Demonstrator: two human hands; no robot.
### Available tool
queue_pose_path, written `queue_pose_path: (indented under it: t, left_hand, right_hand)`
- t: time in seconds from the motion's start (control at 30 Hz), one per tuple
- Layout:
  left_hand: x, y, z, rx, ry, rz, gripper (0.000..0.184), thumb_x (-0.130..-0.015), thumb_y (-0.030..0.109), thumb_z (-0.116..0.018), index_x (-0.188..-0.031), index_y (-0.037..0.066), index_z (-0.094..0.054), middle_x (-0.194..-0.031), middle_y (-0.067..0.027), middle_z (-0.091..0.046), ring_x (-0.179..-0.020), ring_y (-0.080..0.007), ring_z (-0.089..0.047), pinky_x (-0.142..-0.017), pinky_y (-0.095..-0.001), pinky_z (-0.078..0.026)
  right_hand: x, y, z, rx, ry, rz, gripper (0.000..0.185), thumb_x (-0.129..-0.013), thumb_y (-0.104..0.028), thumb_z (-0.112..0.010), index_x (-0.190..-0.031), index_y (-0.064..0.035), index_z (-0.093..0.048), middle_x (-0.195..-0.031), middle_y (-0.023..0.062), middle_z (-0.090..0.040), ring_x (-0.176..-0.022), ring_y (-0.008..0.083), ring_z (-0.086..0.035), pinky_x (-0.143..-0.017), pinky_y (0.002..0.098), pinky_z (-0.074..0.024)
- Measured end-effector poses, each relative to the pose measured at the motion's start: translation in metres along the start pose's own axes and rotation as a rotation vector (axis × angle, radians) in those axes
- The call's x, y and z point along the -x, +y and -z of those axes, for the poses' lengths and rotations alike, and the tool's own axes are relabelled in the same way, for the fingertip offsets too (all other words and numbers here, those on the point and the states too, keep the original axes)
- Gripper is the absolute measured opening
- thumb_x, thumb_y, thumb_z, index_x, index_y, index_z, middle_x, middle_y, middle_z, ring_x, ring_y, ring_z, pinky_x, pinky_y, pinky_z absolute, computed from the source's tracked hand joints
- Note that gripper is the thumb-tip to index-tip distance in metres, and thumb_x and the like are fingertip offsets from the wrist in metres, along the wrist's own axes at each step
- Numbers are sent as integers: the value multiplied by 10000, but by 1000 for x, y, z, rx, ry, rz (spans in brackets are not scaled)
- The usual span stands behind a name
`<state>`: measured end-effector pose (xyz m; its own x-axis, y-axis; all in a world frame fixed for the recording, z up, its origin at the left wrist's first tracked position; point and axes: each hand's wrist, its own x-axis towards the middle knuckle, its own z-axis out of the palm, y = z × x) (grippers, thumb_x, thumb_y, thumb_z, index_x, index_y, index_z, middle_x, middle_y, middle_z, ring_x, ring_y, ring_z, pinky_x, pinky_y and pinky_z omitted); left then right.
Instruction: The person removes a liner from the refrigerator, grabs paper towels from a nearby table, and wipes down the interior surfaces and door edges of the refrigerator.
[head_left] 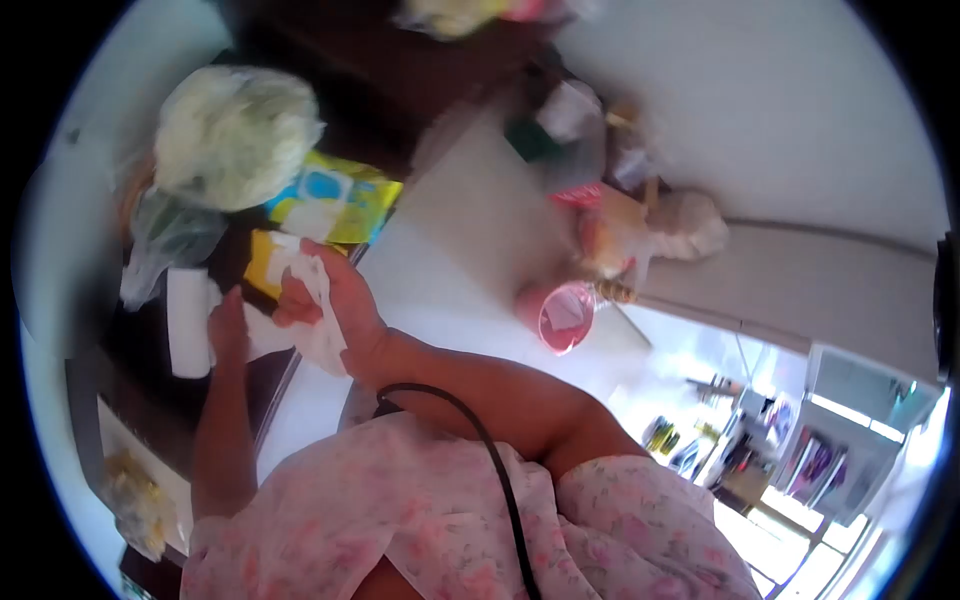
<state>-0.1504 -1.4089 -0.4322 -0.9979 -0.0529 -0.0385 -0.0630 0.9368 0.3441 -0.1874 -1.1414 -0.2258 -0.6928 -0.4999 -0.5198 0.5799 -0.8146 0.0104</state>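
A white roll of paper towel [188, 325] is on the dark shelf at the left. A loose white sheet [268, 335] stretches from beside it toward my right hand. My left hand [231, 328] is right against the roll, its fingers closed on the paper at the edge. Bunched white paper [322, 335] is wrapped in my right hand [350, 300], whose fingers are curled round it. Just behind that hand lies a yellow packet [265, 262]. Blur hides the exact finger contact.
A clear bag of pale green vegetables [238, 135], a yellow-blue packet [340, 200] and a bag of green produce [175, 235] share the dark surface. A pink bucket [562, 315] and several bags stand across the floor. A black cable [490, 450] crosses my floral clothing.
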Motion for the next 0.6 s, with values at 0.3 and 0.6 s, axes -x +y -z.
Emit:
queue_pose_path:
  t: [0.3,0.6]
  left_hand:
    - [-23,-84,59,-504,-169,-182,305,-915,94,-453,-1194,87,-576,-1129,-144,-612,-1068,-301,-574,-920,-414,-436]
    - [55,285,39,128,311,-516,286,-924,148,-548,-1181,24,-548,-1215,-149,-530,-1141,-322,-492,-1018,-402,-348]
  right_hand:
    - [252,-180,44,315,-133,1122,284,-928,-331,-502,-933,-51,-549,-780,43,-553,-690,162,-532,-679,294,-441]
    - [508,-185,250,1264,1187,948,436,-890,-149,-627,-1255,15,-452,-1113,133,-603,-1006,191,-579,-852,323,-478]
